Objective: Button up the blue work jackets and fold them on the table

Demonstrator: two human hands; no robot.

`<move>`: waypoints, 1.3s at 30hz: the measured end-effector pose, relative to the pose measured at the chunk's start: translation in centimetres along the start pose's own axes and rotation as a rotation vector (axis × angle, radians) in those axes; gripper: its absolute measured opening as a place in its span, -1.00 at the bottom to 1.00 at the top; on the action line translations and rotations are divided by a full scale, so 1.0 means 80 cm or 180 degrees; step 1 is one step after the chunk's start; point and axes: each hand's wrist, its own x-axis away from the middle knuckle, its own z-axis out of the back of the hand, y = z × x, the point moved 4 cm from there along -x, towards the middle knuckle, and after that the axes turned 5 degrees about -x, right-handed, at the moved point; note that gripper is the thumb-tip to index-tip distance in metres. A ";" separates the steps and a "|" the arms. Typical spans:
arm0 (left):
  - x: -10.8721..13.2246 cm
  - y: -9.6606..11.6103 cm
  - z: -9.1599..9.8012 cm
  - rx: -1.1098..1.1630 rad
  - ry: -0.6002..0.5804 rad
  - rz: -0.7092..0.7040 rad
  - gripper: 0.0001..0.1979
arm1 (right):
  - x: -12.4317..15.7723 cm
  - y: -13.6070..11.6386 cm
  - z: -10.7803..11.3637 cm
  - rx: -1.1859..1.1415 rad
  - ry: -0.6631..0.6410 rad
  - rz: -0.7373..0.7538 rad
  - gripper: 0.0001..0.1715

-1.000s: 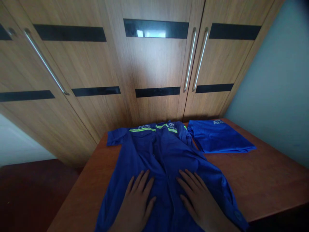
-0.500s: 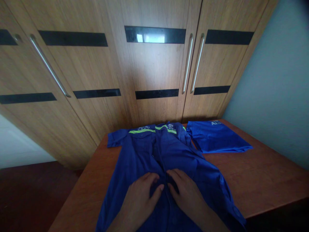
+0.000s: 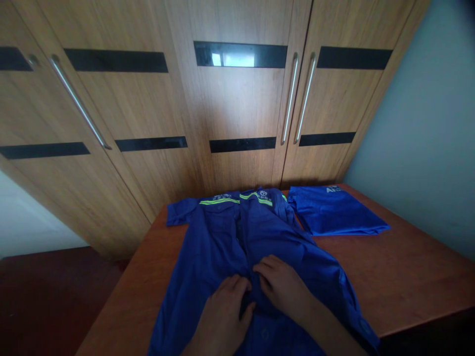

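A dark blue work jacket (image 3: 218, 242) with yellow-green reflective strips across the chest lies front up on the table, its collar end away from me. Its front is partly open, with a gap down the upper middle. At the lower part of the front edge, my left hand (image 3: 228, 309) is closed on the cloth, fingers bent and thumb low. Slightly farther up and to the right, my right hand (image 3: 284, 284) pinches the other side of the front opening. The fingertips partly hide the cloth between them. A round button shows faintly below my hands.
A folded bright blue garment (image 3: 337, 212) with white lettering lies at the table's back right. Behind stands a wooden wardrobe (image 3: 241, 104) with metal handles. The brown table (image 3: 401, 277) ends at a front edge on the right; a wall rises beyond.
My left hand has shifted down and a little right along the jacket front. My right hand has moved slightly up, its fingers more closed on the cloth. The folded garment stays put.
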 end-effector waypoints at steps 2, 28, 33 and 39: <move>0.000 0.001 0.004 0.0058 -0.0051 -0.0054 -0.79 | 0.003 0.000 0.010 -0.0020 0.0053 -0.0009 -0.66; -0.134 -0.064 0.049 -0.0955 -0.0022 -0.0221 -0.94 | -0.100 0.091 -0.037 -0.2056 0.0810 -0.1232 -0.86; -0.127 -0.063 0.058 -0.0936 -0.0286 -0.0277 -0.87 | -0.100 0.089 -0.037 -0.2611 0.0840 -0.1231 -0.84; -0.131 -0.068 0.071 -0.0164 -0.0393 -0.0387 -0.92 | -0.099 0.083 -0.026 -0.2832 0.1005 -0.1259 -0.86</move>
